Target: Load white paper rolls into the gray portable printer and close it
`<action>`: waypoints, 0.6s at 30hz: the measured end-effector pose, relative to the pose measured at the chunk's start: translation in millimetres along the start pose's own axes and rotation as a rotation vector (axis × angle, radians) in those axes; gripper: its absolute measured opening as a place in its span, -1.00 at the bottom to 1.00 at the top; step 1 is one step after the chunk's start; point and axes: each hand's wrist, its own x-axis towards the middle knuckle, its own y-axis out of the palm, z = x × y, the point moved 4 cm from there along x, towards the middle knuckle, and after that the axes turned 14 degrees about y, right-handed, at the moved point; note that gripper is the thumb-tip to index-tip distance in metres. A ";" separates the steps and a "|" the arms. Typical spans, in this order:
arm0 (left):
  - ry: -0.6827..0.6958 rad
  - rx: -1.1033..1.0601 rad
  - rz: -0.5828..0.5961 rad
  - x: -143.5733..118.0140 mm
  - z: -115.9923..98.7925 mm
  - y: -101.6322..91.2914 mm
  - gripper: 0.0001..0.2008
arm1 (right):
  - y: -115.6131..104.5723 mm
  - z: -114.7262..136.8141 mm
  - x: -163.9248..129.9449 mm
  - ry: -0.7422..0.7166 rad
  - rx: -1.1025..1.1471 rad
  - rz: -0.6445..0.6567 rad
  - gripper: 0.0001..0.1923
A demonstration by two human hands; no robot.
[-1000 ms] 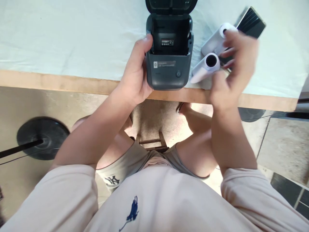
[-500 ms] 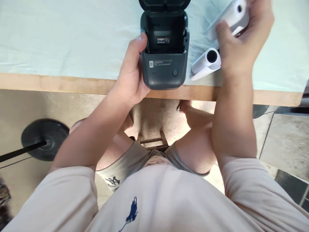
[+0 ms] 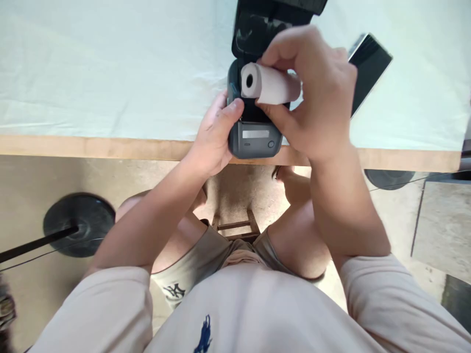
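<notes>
So we've got the small dark grey plastic label printer (image 3: 255,139) sitting right at the near edge of the table, which is covered in a pale mint-green cloth (image 3: 110,63) with a bare wooden edge strip (image 3: 91,147) along the front. The printer's hinged lid (image 3: 272,14) is flipped up and back, so the paper bay is wide open.

Our left hand (image 3: 213,139) is wrapped around the printer's left side, thumb pressed against the top left corner of the body and the other fingers curled out of sight behind or under it, so it's clamped on the printer.

Our right hand (image 3: 312,98) has the white paper roll with the hollow core (image 3: 265,84) pinched between the thumb underneath and the fingers curled over the top. The roll lies sideways, core hole pointing left, right over the open bay and touching or just about touching its rim; we honestly can't tell whether it's seated in there, since the hand covers most of the opening.

Off to the right, just behind our right hand, a flat black phone-like slab with a glossy face (image 3: 370,68) lies tilted on the cloth. Down below the table we see a round black stand base (image 3: 79,223) on the concrete floor.
</notes>
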 end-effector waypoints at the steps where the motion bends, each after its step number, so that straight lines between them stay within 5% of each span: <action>1: -0.001 0.001 0.005 -0.2 -0.4 1.1 -0.83 | 1.5 0.5 0.9 -0.009 -0.074 -0.025 -0.73; 7: -0.016 -0.011 0.019 -0.7 -2.0 3.7 -0.87 | -0.8 -5.8 2.4 0.003 -0.272 -0.101 -0.85; 12: 0.008 -0.014 0.003 0.0 -3.9 4.3 -0.85 | 1.9 -6.7 4.6 -0.030 -0.204 -0.016 -0.81; 18: -0.037 0.001 0.017 0.3 -3.5 5.7 -0.83 | -0.9 -7.0 4.6 -0.012 -0.236 -0.120 -0.81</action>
